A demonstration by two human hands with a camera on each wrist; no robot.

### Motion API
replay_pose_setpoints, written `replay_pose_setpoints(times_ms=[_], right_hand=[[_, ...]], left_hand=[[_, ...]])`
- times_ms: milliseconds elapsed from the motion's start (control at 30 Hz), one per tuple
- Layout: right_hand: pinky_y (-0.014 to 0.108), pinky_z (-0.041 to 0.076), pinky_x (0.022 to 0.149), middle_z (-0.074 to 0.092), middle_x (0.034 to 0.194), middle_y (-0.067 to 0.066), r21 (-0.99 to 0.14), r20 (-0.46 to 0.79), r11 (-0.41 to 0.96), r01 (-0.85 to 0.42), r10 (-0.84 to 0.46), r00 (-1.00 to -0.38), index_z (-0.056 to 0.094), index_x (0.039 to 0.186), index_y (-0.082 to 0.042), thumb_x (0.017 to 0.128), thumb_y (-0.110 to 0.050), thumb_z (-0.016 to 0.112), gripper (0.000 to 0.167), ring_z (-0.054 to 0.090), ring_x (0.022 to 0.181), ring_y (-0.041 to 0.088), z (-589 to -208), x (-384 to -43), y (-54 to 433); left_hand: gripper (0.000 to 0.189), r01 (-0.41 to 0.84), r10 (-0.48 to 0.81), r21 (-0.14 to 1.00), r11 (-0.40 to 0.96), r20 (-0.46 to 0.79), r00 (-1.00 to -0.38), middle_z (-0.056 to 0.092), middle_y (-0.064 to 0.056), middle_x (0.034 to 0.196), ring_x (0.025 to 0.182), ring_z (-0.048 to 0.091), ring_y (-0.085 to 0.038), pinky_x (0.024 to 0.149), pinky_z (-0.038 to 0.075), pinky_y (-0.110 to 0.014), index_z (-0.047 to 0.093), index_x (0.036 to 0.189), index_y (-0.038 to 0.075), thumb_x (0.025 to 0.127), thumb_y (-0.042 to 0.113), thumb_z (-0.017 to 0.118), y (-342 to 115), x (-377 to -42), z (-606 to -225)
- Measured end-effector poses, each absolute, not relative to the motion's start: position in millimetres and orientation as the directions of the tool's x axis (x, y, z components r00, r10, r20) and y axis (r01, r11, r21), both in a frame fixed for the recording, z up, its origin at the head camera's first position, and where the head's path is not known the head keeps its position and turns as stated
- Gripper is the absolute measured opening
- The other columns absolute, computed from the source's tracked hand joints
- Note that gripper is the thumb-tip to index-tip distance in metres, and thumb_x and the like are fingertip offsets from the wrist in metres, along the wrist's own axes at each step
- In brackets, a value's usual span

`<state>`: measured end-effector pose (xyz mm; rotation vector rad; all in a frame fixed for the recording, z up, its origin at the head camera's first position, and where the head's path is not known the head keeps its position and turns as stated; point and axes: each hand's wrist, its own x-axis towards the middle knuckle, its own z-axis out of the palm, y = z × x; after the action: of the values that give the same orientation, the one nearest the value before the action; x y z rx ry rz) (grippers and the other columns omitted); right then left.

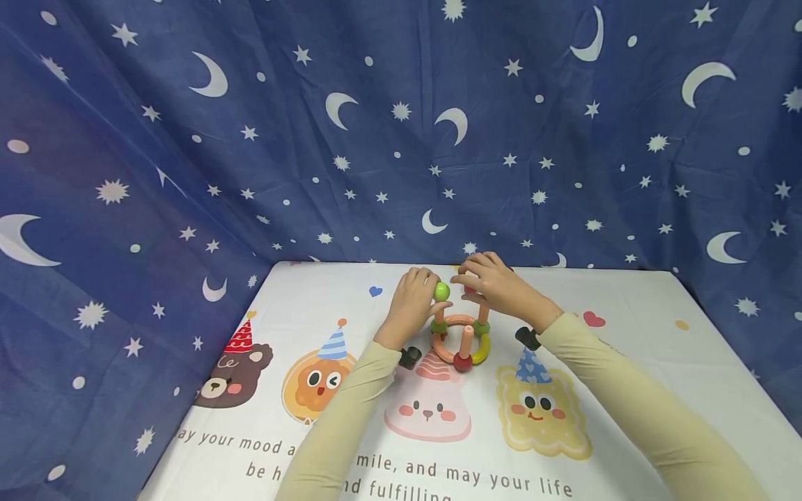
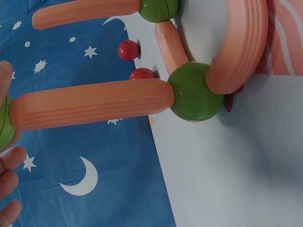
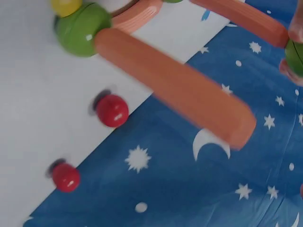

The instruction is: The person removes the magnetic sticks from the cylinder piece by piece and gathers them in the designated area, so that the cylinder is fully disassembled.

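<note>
Right of frame centre, right hand (image 1: pixel 499 284) hovering, fingers apart, long orange rod (image 3: pixel 175 87) standing upright below; left hand (image 1: pixel 411 300) pinching glossy green ball (image 1: pixel 442 291) atop matching rod (image 2: pixel 94 104).

Frame (image 1: pixel 462 362) sits on worktop (image 1: pixel 639 348), about mid-width, nearer far edge. Ring (image 1: pixel 459 320) flat, uprights (image 1: pixel 466 342) left, right, front. Ball (image 1: pixel 441 291) tops left upright, in left hand (image 1: pixel 411 300). Right hand (image 1: pixel 498 284) beside right upright. Two loose balls (image 3: pixel 112 110) behind frame, by far edge. Curtain (image 1: pixel 401 160) behind worktop.

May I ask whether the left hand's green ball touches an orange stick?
Touching: the left wrist view shows the orange stick meeting the green ball end-on.
</note>
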<state>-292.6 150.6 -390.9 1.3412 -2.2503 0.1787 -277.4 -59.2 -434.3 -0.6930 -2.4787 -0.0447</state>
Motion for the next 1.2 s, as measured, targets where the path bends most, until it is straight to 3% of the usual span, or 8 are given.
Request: replay_pose_setpoints(times_ms=[333,733,1200], right_hand=[[0.044,0.042,0.088,0.062,0.1,0.008,0.179,0.498,0.458,-0.871,-0.806,-0.321,0.065,0.104,-0.01,0.073,-0.023,0.08,0.036,0.053,0.101,0.027,-396.9,-301.7,131.0],[0.046,0.042,0.09,0.062,0.101,0.007,0.191,0.479,0.471,-0.861,-0.81,-0.337,0.065,0.106,-0.011,0.073,-0.03,0.08,0.042,0.052,0.103,0.027,-398.1,-297.4,130.0],[0.043,0.042,0.087,0.063,0.097,0.006,0.129,0.554,0.419,-0.899,-0.782,-0.285,0.065,0.103,-0.005,0.067,-0.019,0.081,0.042,0.054,0.099,0.026,-410.2,-300.7,130.5]], left_hand=[[0.053,0.485,0.455,-0.093,0.87,0.532,-0.714,0.059,-0.004,0.105,0.099,0.052,-0.02,0.089,0.044,-0.031,0.058,0.106,0.008,0.076,0.05,0.07,-56.4,-277.5,-432.0],[0.044,0.494,0.438,-0.016,0.869,0.49,-0.754,0.059,-0.004,0.107,0.101,0.051,-0.02,0.091,0.044,-0.032,0.064,0.105,0.006,0.077,0.038,0.075,-54.4,-276.1,-434.6],[0.04,0.498,0.439,-0.013,0.867,0.491,-0.752,0.06,-0.004,0.106,0.101,0.051,-0.02,0.091,0.044,-0.032,0.062,0.107,0.004,0.08,0.033,0.07,-49.5,-273.0,-439.7]])
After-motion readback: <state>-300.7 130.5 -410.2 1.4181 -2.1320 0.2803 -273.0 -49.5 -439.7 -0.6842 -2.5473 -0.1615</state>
